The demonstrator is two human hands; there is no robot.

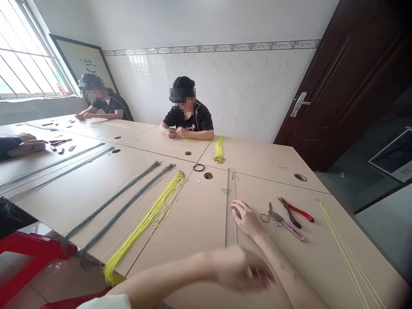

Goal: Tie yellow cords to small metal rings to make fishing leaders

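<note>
My right hand (pixel 246 218) lies on the beige table (pixel 199 223), fingers loosely apart with the tips against the right edge of a long clear ruler (pixel 230 201); I see nothing in it. My left hand (pixel 243 271) hovers nearer to me above the table, smeared by motion, so its fingers are unreadable. Just right of my right hand lie small scissors (pixel 269 214), red-handled pliers (pixel 296 211) and a pink-handled tool (pixel 292 228).
A yellow cord bundle (pixel 151 219) and two grey-green wire bundles (pixel 119 204) stretch diagonally at left. Thin yellow cords (pixel 344 244) run along the right edge. A black ring (pixel 198 167) lies near a table hole (pixel 208 175). Two people work across the table; another person's hand (pixel 27 146) is at the left.
</note>
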